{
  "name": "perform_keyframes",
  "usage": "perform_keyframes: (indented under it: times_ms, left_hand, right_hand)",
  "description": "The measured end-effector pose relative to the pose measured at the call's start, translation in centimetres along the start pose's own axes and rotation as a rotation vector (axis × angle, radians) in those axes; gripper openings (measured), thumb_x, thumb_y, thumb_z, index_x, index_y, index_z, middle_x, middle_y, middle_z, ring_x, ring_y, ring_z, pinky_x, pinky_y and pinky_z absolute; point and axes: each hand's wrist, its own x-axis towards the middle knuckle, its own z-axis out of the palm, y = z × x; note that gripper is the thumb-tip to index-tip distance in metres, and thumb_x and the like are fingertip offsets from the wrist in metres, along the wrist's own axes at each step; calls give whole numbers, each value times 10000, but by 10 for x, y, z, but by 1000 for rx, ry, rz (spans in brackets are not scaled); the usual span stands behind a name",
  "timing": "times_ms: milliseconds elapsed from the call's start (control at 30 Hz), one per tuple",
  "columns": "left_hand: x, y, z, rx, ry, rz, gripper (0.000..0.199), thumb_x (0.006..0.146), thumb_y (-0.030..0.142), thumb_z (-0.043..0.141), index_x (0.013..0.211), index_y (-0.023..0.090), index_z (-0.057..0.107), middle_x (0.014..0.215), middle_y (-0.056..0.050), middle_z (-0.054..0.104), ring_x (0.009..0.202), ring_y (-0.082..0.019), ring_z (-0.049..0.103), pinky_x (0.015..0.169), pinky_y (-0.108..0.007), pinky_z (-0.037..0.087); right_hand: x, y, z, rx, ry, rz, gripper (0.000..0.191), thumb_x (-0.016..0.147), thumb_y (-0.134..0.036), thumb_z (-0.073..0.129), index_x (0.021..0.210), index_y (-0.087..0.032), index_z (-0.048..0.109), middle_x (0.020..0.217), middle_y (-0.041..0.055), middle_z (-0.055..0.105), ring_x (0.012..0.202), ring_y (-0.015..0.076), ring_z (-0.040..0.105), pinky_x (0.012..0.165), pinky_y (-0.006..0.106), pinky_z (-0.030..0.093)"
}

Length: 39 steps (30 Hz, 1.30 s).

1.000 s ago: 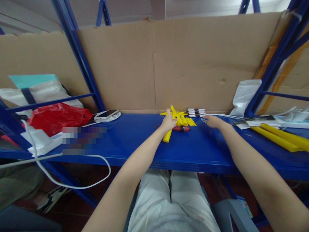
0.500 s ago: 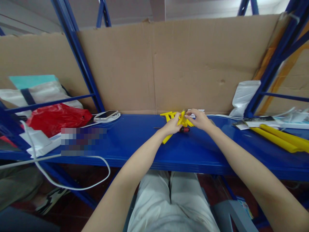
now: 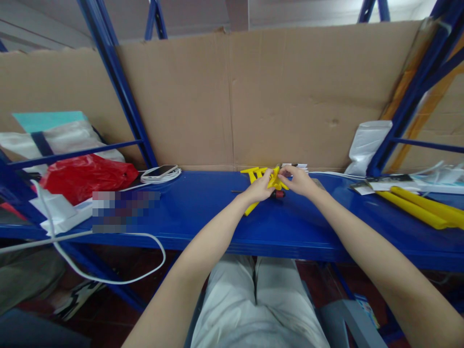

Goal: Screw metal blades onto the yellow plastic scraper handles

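Near the back of the blue table, my left hand [image 3: 260, 187] is closed on a small yellow piece [image 3: 274, 179]. My right hand [image 3: 294, 179] meets the piece from the right, its fingertips pinched together at the piece's edge; anything else between them is too small to make out. Other yellow parts [image 3: 251, 209] lie under and behind my left hand. A dark red and black object [image 3: 279, 194] rests on the table just below the hands, with a thin rod [image 3: 236, 192] to the left of my left hand.
Yellow tubes [image 3: 416, 208] and white packets lie at the right. A phone [image 3: 163, 171] on a coiled white cable, a red bag [image 3: 87, 176] and a white cable loop [image 3: 159, 251] are at the left. Cardboard [image 3: 282, 96] stands behind the table [image 3: 203, 208].
The fingers of my right hand have drawn closer together at the yellow piece, and that hand has shifted slightly. My left hand keeps nearly the same place.
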Motion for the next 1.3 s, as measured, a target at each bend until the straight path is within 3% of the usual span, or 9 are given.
perform_keyframes:
  times_ms: [333, 433, 633, 767, 933, 1133, 1300]
  left_hand:
    - [1, 4, 0, 5, 25, -18, 408, 815, 103, 576, 1178, 198, 418, 1069, -101, 658, 1000, -242, 677, 935, -427, 522]
    - [2, 3, -2, -33, 81, -68, 394, 806, 71, 575, 1144, 189, 411, 1053, -94, 649, 897, -209, 682, 866, -396, 548]
    - [3, -1, -7, -195, 188, -218, 376, 838, 67, 545, 1140, 210, 373, 939, -30, 648, 523, -82, 574, 577, -255, 529]
    - [2, 1, -10, -178, 269, -249, 422, 810, 39, 551, 1154, 216, 382, 996, -38, 650, 507, -63, 567, 534, -218, 506]
    - [2, 3, -10, -226, 274, -276, 436, 839, 56, 527, 1204, 220, 354, 1083, -63, 652, 496, -63, 578, 506, -223, 515]
    - [3, 2, -2, -379, 194, -259, 405, 830, 49, 529, 1131, 229, 326, 1121, -67, 649, 449, -29, 539, 437, -176, 475]
    - [3, 8, 1, -568, 148, -315, 399, 833, 74, 582, 1086, 233, 317, 1039, -21, 632, 415, -30, 543, 418, -187, 474]
  right_hand:
    - [0, -4, 2, -14, 0, 40, 62, 793, -244, 526, 733, -229, 520, 690, 31, 624, 645, 172, 576, 664, 301, 474]
    - [1, -2, 0, -70, -4, 71, 55, 802, -218, 515, 751, -224, 535, 705, 37, 633, 653, 175, 582, 671, 298, 476]
    - [-3, 36, -22, -453, -78, 289, 132, 829, -151, 505, 756, -184, 610, 897, 142, 691, 853, 232, 647, 794, 316, 488]
    - [-16, 69, -40, -695, -231, 469, 192, 828, -121, 501, 813, -136, 692, 1025, 189, 705, 1000, 265, 656, 843, 309, 491]
    - [-23, 84, -41, -729, -345, 684, 222, 834, -159, 514, 857, -145, 733, 970, 172, 714, 1027, 275, 672, 807, 309, 508]
    - [-26, 93, -29, -632, -210, 708, 114, 786, -203, 580, 744, -193, 685, 827, 125, 696, 945, 277, 679, 775, 364, 544]
    - [-24, 102, -21, -344, 51, 663, 163, 727, -262, 636, 601, -228, 540, 745, 113, 669, 915, 306, 662, 862, 488, 539]
